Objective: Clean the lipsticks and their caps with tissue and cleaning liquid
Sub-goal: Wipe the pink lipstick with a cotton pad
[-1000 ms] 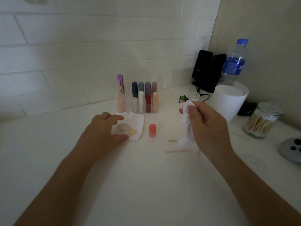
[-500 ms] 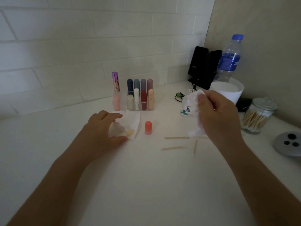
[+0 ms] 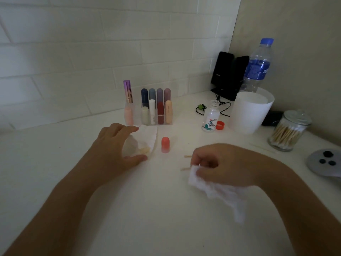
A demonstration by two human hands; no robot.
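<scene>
Nearest to you, your right hand (image 3: 221, 163) is curled low over the white counter (image 3: 147, 209), fingers pinched on one crumpled tissue (image 3: 212, 185) that trails back under your wrist. The ends of two wooden sticks (image 3: 187, 156) poke out from the hand's left side. I cannot tell whether your fingers touch them.

Your left hand (image 3: 114, 145) lies a little farther out. It is open and loosely arched, with the thumb on the counter and the index fingertip at the far edge of a second, flat tissue (image 3: 148, 135). It grips nothing. One small pale yellowish item (image 3: 144, 150) lies on that tissue between thumb and fingers, too blurred to name.

Just right of the flat tissue, one coral cap (image 3: 165, 145) stands upright, apart from both hands.

Beyond it, a clear organiser (image 3: 170, 122) holds eight lipsticks (image 3: 160, 113) upright, four in the front row and four darker ones behind. One tall purple-topped tube (image 3: 128, 100) stands just left of them.

To the right stands one small alcohol bottle (image 3: 211, 115), uncapped, with its red cap (image 3: 220, 125) lying beside its base. Next come one white cup (image 3: 251, 111) and one glass jar of cotton swabs (image 3: 289, 132), with a single thin stick (image 3: 262, 148) lying in front of the jar. A grey disc (image 3: 324, 163) with three dark spots sits at the right edge.

Farthest back, in the corner, are two black devices (image 3: 228, 74) and one water bottle (image 3: 258, 65) with a blue cap.
</scene>
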